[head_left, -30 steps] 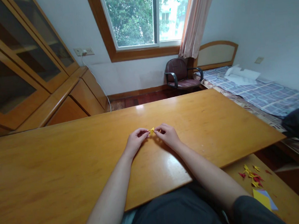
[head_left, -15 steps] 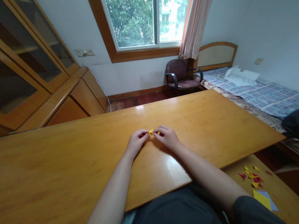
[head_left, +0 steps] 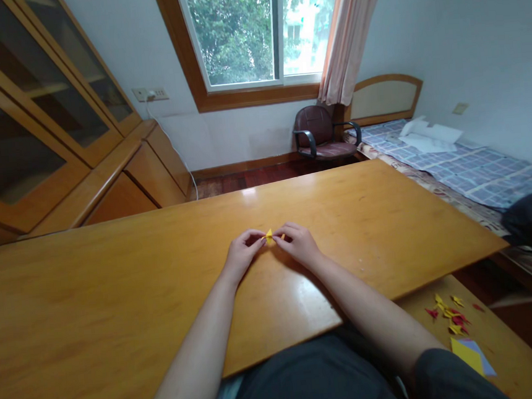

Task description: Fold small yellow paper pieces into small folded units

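Observation:
A small folded piece of yellow paper [head_left: 270,235] is pinched between my two hands just above the wooden table [head_left: 115,281]. My left hand [head_left: 242,251] grips its left side with curled fingers. My right hand [head_left: 299,242] grips its right side, fingertips pressed together. Both forearms reach out from the table's near edge. Most of the paper is hidden by my fingers.
A lower wooden surface at the bottom right holds several small red and yellow folded paper pieces [head_left: 449,317] and flat yellow and purple paper sheets [head_left: 468,354]. Behind the table are a maroon chair [head_left: 320,134], a bed [head_left: 458,164], a glass-fronted wooden cabinet [head_left: 40,120] and a window [head_left: 255,29].
My hands have drawn slightly closer together around the yellow paper. Otherwise nothing has visibly moved.

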Demonstrator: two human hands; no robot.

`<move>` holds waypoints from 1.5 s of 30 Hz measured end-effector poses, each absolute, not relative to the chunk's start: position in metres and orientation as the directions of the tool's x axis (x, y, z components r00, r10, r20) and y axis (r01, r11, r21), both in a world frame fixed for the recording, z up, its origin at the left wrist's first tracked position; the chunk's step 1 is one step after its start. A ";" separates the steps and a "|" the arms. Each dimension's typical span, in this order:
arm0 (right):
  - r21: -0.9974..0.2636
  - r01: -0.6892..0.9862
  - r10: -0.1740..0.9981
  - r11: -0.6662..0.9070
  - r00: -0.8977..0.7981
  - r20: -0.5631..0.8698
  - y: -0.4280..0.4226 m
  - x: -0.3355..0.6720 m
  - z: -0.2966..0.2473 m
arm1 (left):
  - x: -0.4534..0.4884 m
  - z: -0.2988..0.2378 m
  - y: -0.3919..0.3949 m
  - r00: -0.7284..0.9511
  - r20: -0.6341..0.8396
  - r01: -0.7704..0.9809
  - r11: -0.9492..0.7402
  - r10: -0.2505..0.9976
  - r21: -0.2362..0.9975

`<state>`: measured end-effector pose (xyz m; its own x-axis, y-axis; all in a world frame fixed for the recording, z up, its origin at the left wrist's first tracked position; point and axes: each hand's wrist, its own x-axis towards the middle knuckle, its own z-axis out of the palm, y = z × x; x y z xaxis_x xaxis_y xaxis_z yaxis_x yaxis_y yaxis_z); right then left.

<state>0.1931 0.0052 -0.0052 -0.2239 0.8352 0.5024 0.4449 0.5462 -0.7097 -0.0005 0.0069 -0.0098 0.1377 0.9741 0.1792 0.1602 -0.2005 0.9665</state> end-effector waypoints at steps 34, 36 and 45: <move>-0.752 0.398 0.851 0.526 -0.257 0.459 0.005 0.195 0.004 | 0.002 -0.005 0.002 0.119 0.244 0.220 -0.265 0.962 0.939; -0.749 0.397 0.847 0.531 -0.256 0.465 0.005 0.194 0.004 | 0.002 -0.003 0.001 0.128 0.257 0.234 -0.281 0.958 0.931; -0.738 0.383 0.831 0.556 -0.254 0.494 0.005 0.195 0.000 | 0.003 0.002 0.000 0.139 0.353 0.262 -0.378 0.925 0.888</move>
